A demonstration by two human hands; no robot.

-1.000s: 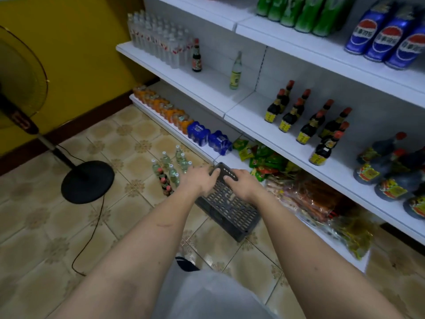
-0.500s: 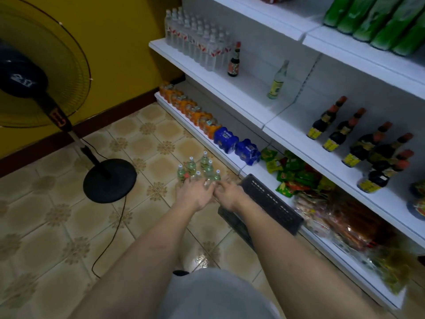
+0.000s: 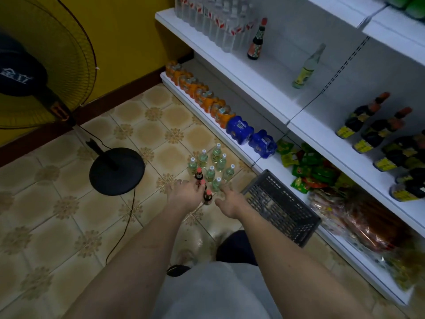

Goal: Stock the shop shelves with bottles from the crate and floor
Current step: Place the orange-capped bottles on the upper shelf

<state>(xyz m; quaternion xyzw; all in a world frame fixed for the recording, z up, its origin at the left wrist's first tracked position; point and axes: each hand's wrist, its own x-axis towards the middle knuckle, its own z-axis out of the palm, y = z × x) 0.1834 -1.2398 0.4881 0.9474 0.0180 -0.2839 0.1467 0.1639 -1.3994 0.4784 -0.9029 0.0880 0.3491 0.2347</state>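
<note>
Now that both hands have left the grey crate, they reach the floor bottles just left of it: left hand touching red-capped ones, right hand released; shelving should follow.

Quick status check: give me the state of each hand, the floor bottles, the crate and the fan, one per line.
left hand: open, fingers at the red-capped dark bottles
right hand: open, holds nothing
pale bottles: upright on the floor, capped
dark bottles: upright, capped
crate: tipped against the bottom shelf, its contents hidden
fan: upright; running or not, cannot tell
</note>
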